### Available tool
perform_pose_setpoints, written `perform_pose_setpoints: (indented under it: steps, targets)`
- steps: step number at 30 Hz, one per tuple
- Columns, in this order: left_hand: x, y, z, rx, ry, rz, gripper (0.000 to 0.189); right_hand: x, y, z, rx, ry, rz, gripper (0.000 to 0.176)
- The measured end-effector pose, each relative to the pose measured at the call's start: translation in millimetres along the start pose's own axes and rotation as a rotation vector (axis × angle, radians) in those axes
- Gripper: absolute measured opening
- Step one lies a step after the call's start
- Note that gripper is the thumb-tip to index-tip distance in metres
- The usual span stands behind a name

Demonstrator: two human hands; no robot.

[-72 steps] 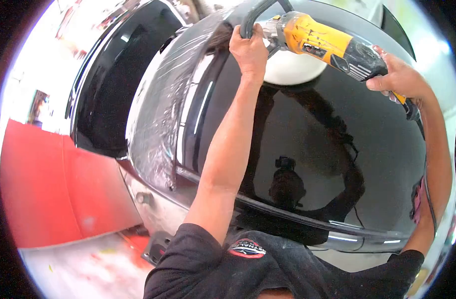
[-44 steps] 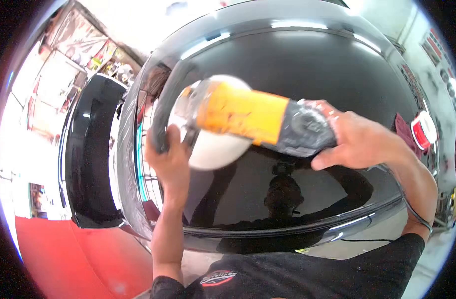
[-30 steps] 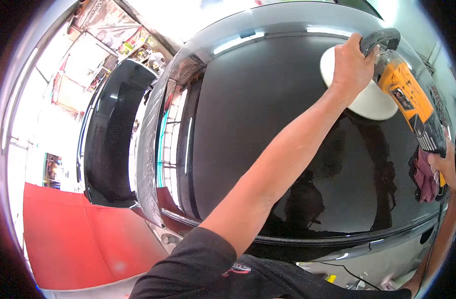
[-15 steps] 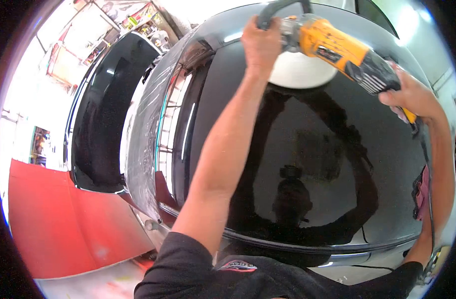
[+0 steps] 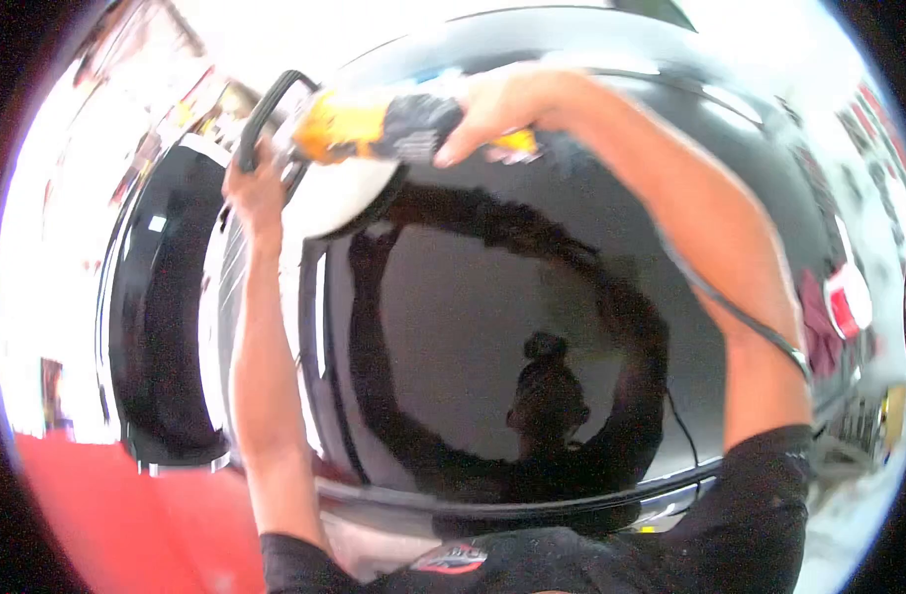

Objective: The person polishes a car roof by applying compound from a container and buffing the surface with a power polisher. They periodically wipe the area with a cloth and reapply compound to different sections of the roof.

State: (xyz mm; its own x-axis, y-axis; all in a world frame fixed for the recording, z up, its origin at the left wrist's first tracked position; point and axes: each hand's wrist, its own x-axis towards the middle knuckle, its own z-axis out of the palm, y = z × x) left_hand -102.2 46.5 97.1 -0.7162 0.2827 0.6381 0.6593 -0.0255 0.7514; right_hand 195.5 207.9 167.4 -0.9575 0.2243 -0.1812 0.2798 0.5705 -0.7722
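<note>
Both hands are on a yellow and black car polisher (image 5: pixel 346 127) at the upper left of the head view. My left hand (image 5: pixel 255 188) is closed round the black loop handle (image 5: pixel 265 114) at its front. Wrapped over the dark rear grip is my right hand (image 5: pixel 502 111). Under the tool's head, a white round polishing pad (image 5: pixel 349 193) lies against the left part of a glossy black car panel (image 5: pixel 492 307), which mirrors my arms and head. The power cord (image 5: pixel 745 315) runs along my right forearm.
To the left stands another black panel (image 5: pixel 161 327), with a red panel (image 5: pixel 126 515) below it. A purple cloth (image 5: pixel 819 332) and a white and red container (image 5: pixel 849 300) are at the right edge of the car panel.
The polisher has moved left across the black panel with both hands still on it. My right arm now reaches over the panel. The whole view has shifted, and the white and red container now shows.
</note>
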Motion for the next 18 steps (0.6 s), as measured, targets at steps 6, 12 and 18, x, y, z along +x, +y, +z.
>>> perform_pose_setpoints:
  steps: [6,12,18]
  targets:
    - [-34.9,89.7,142.6,0.05,-0.259,0.268,0.026,-139.5,75.3,-43.6,0.151,0.205,0.099,0.046]
    - [-127.1,224.5,319.8,-0.116,-0.563,0.346,0.036,-326.2,159.7,-83.3,0.268,0.455,0.405,0.046]
    - [-204.7,273.2,358.5,-0.323,-0.664,0.425,0.029,-415.8,170.8,-45.6,0.236,0.734,0.57,0.071]
